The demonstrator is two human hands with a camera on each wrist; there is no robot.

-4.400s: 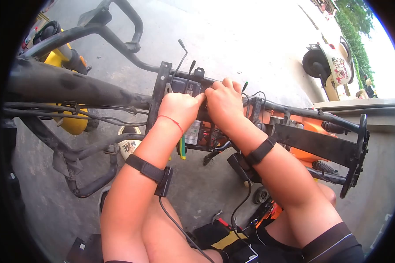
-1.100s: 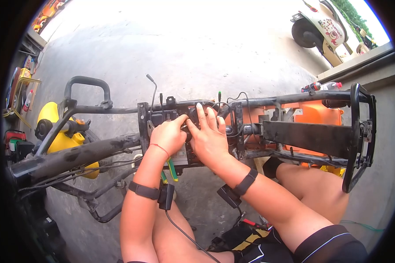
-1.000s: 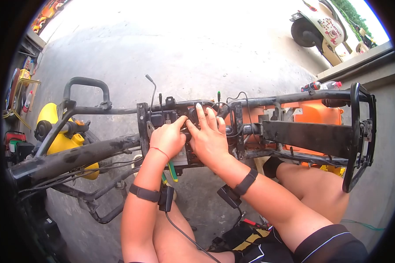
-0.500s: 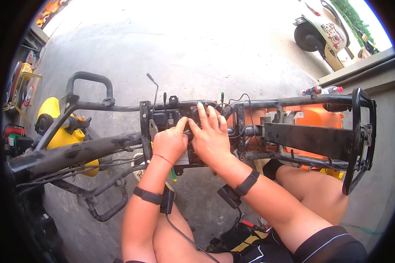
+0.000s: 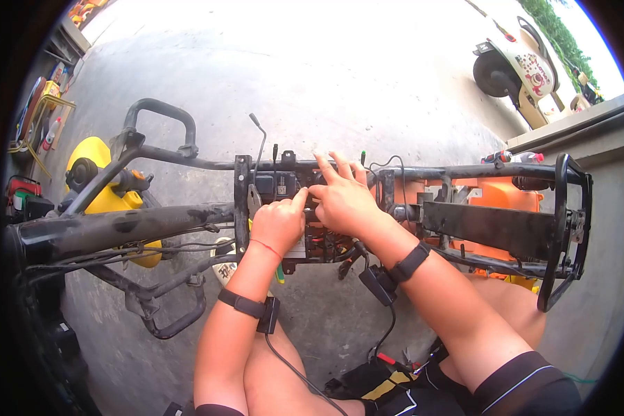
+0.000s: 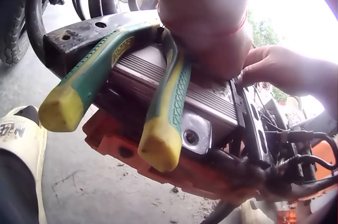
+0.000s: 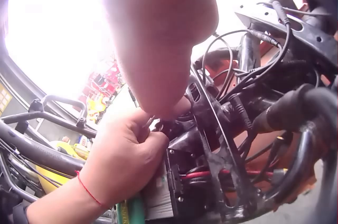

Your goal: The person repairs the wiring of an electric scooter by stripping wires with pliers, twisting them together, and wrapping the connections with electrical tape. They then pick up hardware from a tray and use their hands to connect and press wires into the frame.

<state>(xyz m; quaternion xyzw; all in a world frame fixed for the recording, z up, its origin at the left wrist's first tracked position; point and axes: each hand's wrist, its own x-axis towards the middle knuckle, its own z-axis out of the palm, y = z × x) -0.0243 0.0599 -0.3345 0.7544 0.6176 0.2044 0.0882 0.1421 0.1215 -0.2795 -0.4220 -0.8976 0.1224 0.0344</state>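
Both hands meet fingertip to fingertip over the middle of a bare black vehicle frame (image 5: 152,227). My left hand (image 5: 279,225) has index finger and thumb together at a small dark part (image 7: 165,127), mostly hidden by the fingers. My right hand (image 5: 345,200) reaches in from the other side, index finger and thumb close to the left fingertip, other fingers spread toward the far rail. Its grip is hidden. Below the left hand lies a silver finned box (image 6: 206,100). Pliers with green-and-yellow handles (image 6: 171,97) rest over this box, their grey head beside the crossplate.
A black box (image 5: 276,186) sits beyond the left hand. Loose cables (image 7: 232,71) and red and black wires (image 7: 203,174) run nearby. Orange body parts (image 5: 509,194) lie under the frame's right end. A yellow vehicle (image 5: 93,159) stands left, a white scooter (image 5: 523,66) far right.
The right hand goes from curled to spread fingers over the earlier frames. In the last half second it shifts slightly right, exposing wires below it. The head view shifts too; the hands stay together.
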